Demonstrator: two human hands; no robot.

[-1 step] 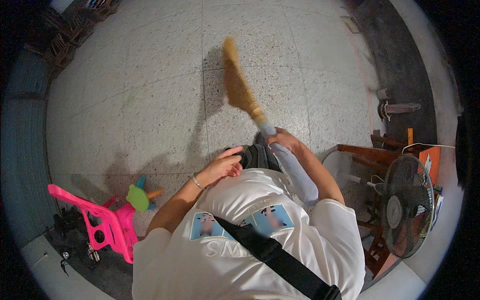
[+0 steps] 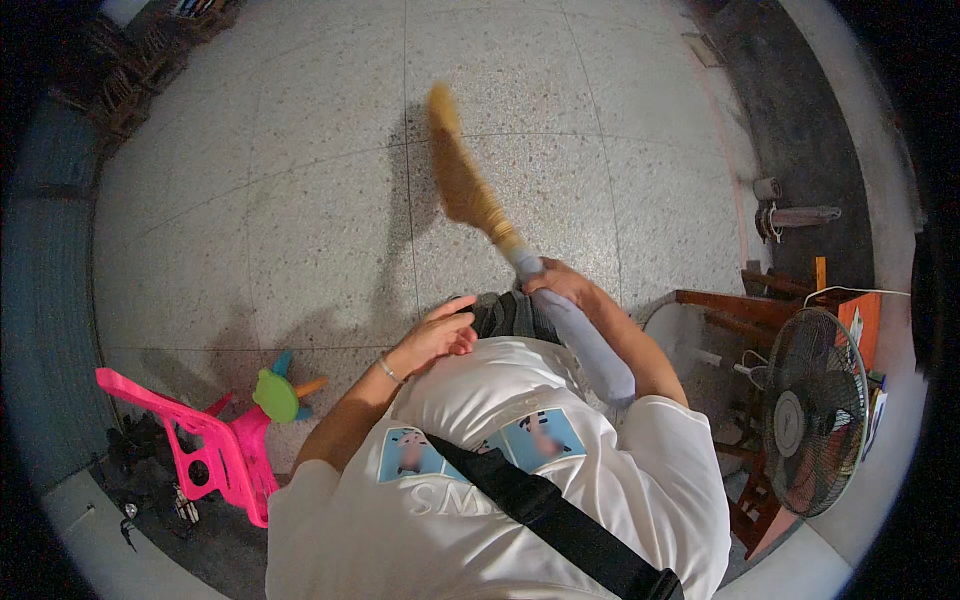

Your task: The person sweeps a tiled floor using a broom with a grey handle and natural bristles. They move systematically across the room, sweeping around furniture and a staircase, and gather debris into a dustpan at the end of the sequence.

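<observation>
A short-handled broom (image 2: 459, 178) with a tan straw head slants across the view in front of me. My right hand (image 2: 556, 284) is wrapped round its pale grey-white handle (image 2: 585, 340), just behind the bound neck. The handle's rear end lies along my right forearm, near the sleeve. The bristles point forward and to the left, over the speckled floor (image 2: 330, 220), and look slightly smeared by motion. My left hand (image 2: 437, 336) is at my waist beside the dark shorts, empty, its index finger stretched out and the others loosely bent.
A bright pink plastic chair (image 2: 215, 440) stands at the lower left, next to a small green stool (image 2: 276, 394) with coloured legs. On the right are a standing fan (image 2: 815, 410) and wooden furniture (image 2: 740, 303). A dark strip runs along the right wall.
The broom's head has swung a little to the left, and my right hand has shifted slightly left with it. My left hand has barely moved.
</observation>
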